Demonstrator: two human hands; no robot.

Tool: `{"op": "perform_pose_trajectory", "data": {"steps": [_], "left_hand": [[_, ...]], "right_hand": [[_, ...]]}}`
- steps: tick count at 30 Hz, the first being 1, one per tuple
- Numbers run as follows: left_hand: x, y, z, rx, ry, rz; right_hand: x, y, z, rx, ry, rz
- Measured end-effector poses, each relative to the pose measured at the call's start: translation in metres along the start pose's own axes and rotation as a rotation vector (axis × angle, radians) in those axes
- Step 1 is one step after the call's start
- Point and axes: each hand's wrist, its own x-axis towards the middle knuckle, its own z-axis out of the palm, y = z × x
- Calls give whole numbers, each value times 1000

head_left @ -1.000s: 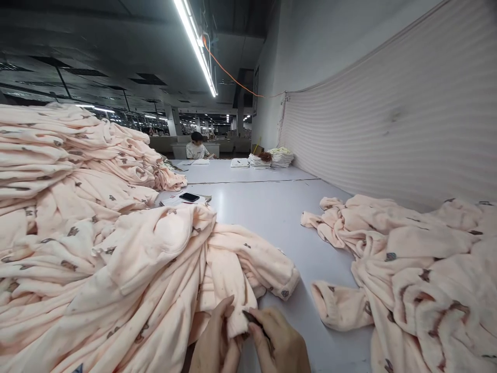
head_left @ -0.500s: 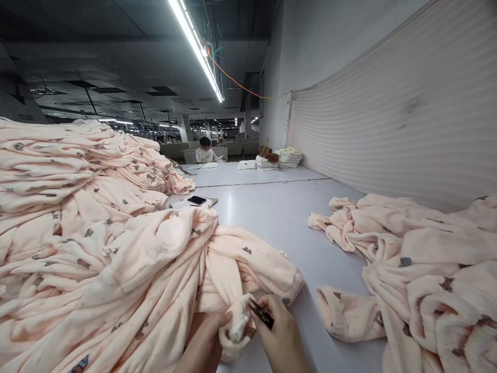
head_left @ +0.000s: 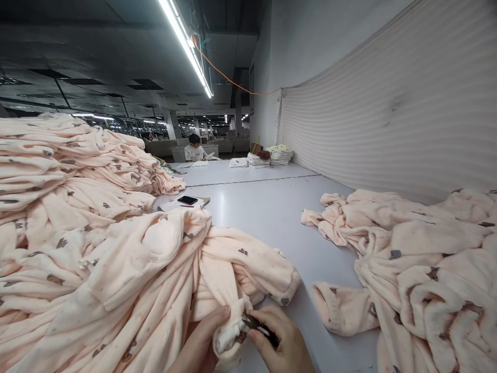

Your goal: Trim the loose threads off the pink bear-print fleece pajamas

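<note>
A pale pink fleece garment (head_left: 221, 267) with small printed figures lies in front of me, one sleeve running toward me. My left hand (head_left: 205, 336) is closed on that sleeve's cuff (head_left: 231, 331), whose whitish inner side is turned outward. In my right hand (head_left: 281, 336) are small black thread snips (head_left: 262, 330), gripped between thumb and fingers. Their tip meets the right side of the cuff; whether the blades are apart I cannot tell. The fingers of my left hand are partly hidden behind the cloth.
A high heap of similar garments (head_left: 77, 171) fills the left side. More garments (head_left: 427, 269) lie on the right. Farther back on the pale table (head_left: 264, 207) are a phone (head_left: 187, 200) on papers and folded stacks (head_left: 280, 155). A person (head_left: 195, 148) sits beyond.
My right hand has brought the snips lower and against the cuff. The left hand has turned the cuff so more of its whitish inside shows. The view has shifted slightly right.
</note>
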Motion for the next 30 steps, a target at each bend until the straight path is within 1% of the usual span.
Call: {"op": "perform_pose_trajectory", "data": {"steps": [2,5,9,14,17,19,22,25,27,30], "left_hand": [[2,0,-4,6,3,-9],[2,1,-6,31,-23,10],[-1,4,0,66,-4,32],[-2,5,4,83,14,46],[-1,5,2,87,38,35],[0,5,2,101,35,31],[0,6,5,140,20,39],[0,5,8,178,34,37],[0,5,9,184,55,44],[2,4,9,185,72,57]], "right_hand": [[-1,-1,2,-25,7,-17],[-1,-2,4,-93,26,-12],[-3,-3,2,-146,18,-24],[-2,-5,3,-280,42,-58],[0,-3,3,-229,32,-41],[0,-1,2,-200,28,-41],[-2,-1,1,-266,56,-60],[-2,0,1,-322,80,-74],[-1,2,2,-294,79,-60],[0,4,1,-185,52,-26]]}}
